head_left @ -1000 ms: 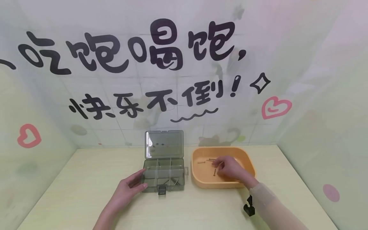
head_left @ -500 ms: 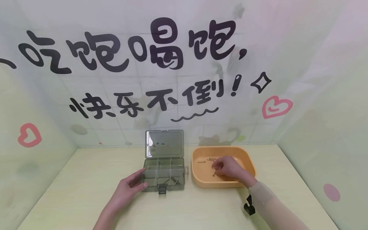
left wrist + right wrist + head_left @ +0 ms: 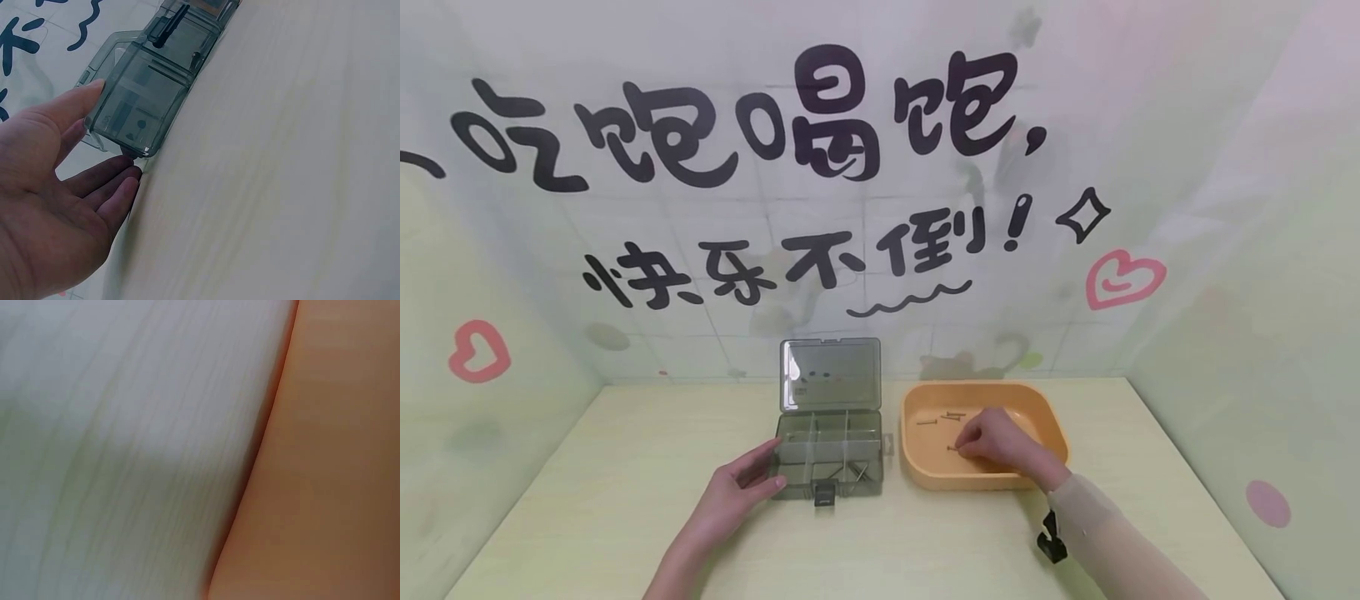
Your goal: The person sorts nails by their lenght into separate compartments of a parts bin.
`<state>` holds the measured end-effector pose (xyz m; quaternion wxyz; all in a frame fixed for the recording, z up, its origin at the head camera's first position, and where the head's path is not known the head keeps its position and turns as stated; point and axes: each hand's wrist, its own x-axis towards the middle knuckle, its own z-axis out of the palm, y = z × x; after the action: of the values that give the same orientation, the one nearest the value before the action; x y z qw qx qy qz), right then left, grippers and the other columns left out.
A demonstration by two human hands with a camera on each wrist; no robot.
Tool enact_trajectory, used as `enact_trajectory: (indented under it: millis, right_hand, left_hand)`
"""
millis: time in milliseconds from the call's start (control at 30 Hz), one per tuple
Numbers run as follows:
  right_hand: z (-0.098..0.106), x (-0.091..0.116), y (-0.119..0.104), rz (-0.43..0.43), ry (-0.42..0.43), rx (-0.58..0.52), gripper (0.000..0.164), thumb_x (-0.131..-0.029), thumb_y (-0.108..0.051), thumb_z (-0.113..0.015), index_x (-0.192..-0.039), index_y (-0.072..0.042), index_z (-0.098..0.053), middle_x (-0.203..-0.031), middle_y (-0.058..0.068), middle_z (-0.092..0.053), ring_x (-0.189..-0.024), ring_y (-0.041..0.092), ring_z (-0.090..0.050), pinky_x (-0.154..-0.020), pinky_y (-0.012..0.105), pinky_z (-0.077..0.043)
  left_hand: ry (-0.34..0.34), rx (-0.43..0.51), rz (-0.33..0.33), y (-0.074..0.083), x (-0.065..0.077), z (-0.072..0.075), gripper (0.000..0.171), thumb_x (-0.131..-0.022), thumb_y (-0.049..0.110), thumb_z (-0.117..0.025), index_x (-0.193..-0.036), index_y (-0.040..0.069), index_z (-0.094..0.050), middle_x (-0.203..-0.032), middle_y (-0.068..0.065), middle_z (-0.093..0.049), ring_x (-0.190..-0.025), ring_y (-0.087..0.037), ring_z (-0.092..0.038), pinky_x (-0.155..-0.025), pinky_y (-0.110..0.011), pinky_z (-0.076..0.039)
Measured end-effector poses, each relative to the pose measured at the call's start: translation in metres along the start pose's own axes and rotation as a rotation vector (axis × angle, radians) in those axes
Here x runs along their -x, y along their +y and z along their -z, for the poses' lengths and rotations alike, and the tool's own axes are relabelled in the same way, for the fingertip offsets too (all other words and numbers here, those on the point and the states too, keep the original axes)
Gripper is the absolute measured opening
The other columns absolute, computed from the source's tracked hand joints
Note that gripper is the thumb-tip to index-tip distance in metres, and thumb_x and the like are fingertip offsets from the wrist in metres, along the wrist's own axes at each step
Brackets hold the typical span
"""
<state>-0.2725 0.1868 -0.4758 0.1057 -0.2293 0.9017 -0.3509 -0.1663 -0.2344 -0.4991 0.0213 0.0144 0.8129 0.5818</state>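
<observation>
A grey see-through compartment box (image 3: 792,473) stands with its lid raised. Several silver screws (image 3: 857,473) lie in its front right compartment. My left hand (image 3: 733,496) rests against the box's left side, thumb near the front corner; in the left wrist view its fingers look relaxed and nearly straight. Over the orange tray (image 3: 936,481), my right hand (image 3: 1000,440) pinches a small screw (image 3: 951,449) between thumb and fingertips, its head end sticking out left. Other loose screws (image 3: 953,416) lie towards the tray's back left. In the right wrist view only the tray's wall (image 3: 325,450) and tabletop show.
The pale wooden table (image 3: 880,550) meets a printed backdrop (image 3: 850,350) just behind the box and tray. A black clip (image 3: 1051,537) hangs at the right sleeve. A narrow gap separates the box from the tray.
The screw that lay upright in view beside my right fingers has turned sideways and is now pinched in them. The left hand and box have stayed still.
</observation>
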Motion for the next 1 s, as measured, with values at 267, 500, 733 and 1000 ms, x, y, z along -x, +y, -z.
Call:
enact_trajectory:
  millis: [267, 500, 733, 1000]
  right_hand:
    - [-0.0021, -0.0017, 0.0013, 0.035, -0.001, 0.069, 0.005, -0.087, -0.003, -0.078, -0.088, -0.006, -0.082, -0.083, -0.002, -0.076, -0.075, 0.008, -0.060, -0.067, 0.022, -0.055]
    - [-0.0045, -0.0028, 0.0005, 0.047, -0.003, 0.111, 0.008, -0.088, -0.001, -0.076, -0.086, -0.007, -0.080, -0.083, -0.003, -0.074, -0.076, 0.008, -0.059, -0.069, 0.023, -0.055]
    - [-0.0036, -0.0006, -0.0021, 0.054, 0.008, 0.107, 0.008, -0.089, 0.000, -0.074, -0.087, -0.006, -0.079, -0.083, -0.003, -0.073, -0.076, 0.009, -0.058, -0.070, 0.025, -0.055]
    - [0.0005, -0.0010, -0.0055, 0.034, 0.048, 0.059, 0.007, -0.093, -0.003, -0.071, -0.093, -0.005, -0.078, -0.088, -0.001, -0.072, -0.077, 0.012, -0.059, -0.072, 0.028, -0.056]
  left_hand:
    - [0.001, 0.007, 0.008, 0.0013, 0.0008, 0.0001, 0.067, -0.092, 0.015, -0.078, -0.151, 0.005, -0.049, -0.156, -0.025, -0.041, -0.142, -0.042, -0.042, -0.114, -0.037, -0.041]
    - [0.007, 0.000, 0.008, 0.0027, 0.0025, 0.0014, 0.066, -0.092, 0.016, -0.078, -0.151, 0.005, -0.049, -0.156, -0.025, -0.041, -0.142, -0.043, -0.042, -0.113, -0.037, -0.042]
    - [0.005, -0.005, 0.009, 0.0027, 0.0029, 0.0010, 0.067, -0.092, 0.016, -0.078, -0.151, 0.005, -0.049, -0.156, -0.025, -0.041, -0.142, -0.042, -0.042, -0.113, -0.037, -0.042]
    - [-0.001, -0.009, 0.008, 0.0059, 0.0031, 0.0014, 0.066, -0.093, 0.017, -0.077, -0.151, 0.005, -0.049, -0.156, -0.026, -0.041, -0.142, -0.042, -0.042, -0.114, -0.039, -0.042]
